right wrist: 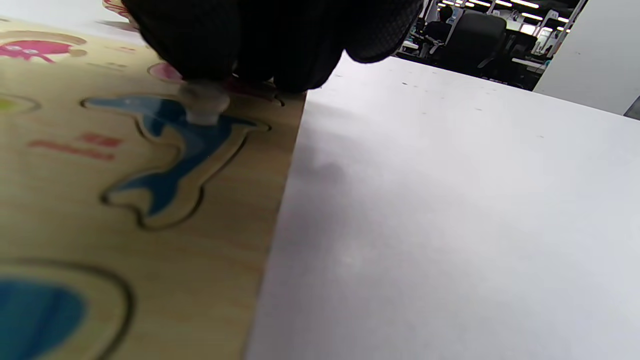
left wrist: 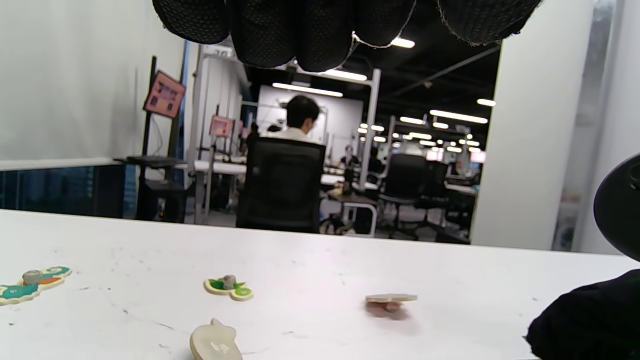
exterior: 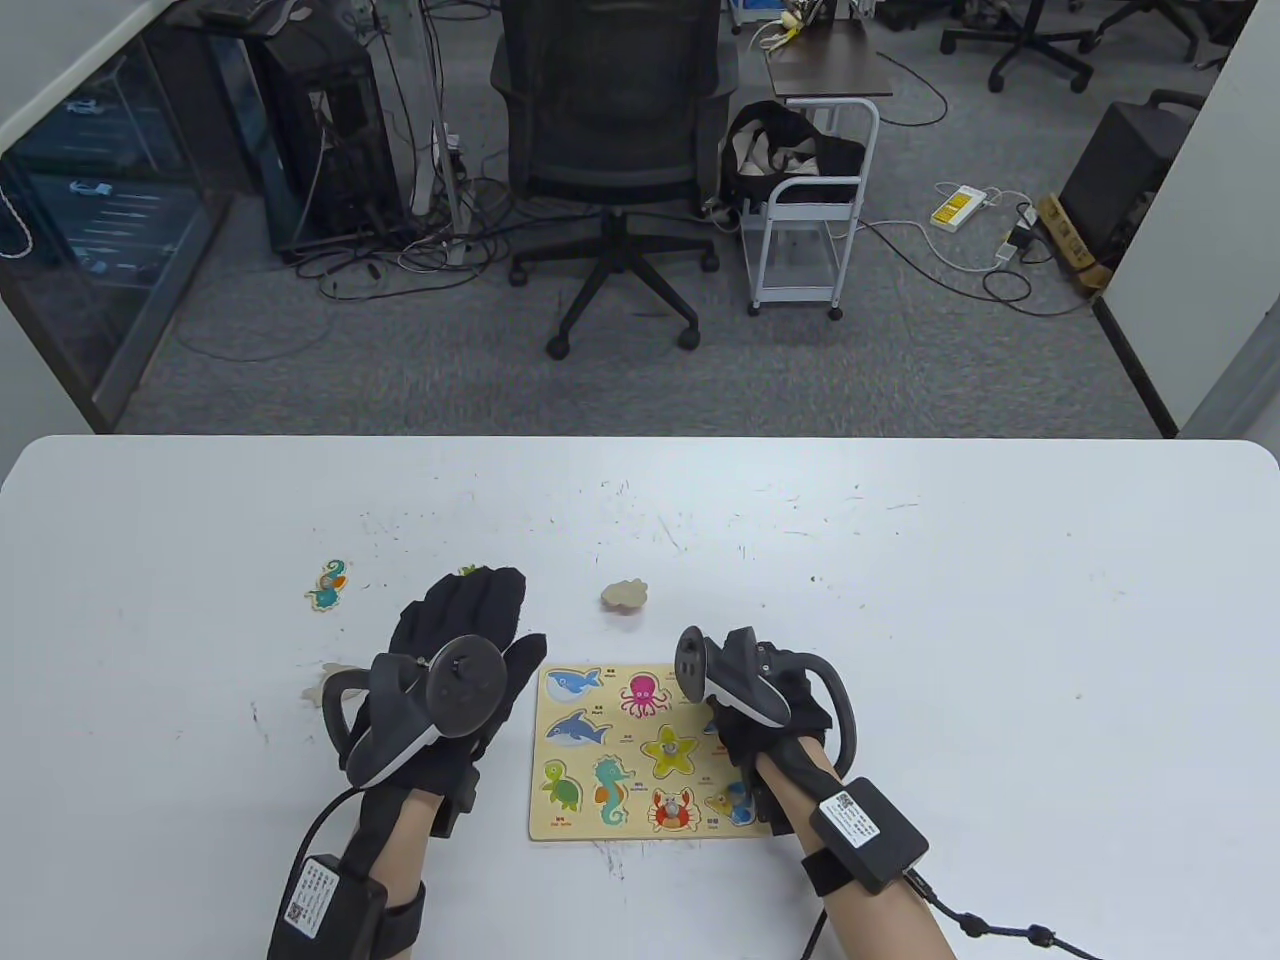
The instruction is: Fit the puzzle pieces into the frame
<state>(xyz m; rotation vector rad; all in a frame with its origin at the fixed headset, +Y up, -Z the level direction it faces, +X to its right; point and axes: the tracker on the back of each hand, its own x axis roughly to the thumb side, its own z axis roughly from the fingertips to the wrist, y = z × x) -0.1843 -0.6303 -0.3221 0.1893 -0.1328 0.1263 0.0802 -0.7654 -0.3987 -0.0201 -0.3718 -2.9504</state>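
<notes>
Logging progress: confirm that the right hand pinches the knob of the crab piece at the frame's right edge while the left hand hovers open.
Not quite. In the right wrist view the right hand pinches the knob of the blue dolphin piece, not a crab, at the frame's right edge. The left hand is open as stated.

White table, surface scuffed. Lying directly on it: wooden puzzle frame at lower centre; seahorse piece at left; turtle piece; two pieces face-down, one above the frame, one at lower left.
</notes>
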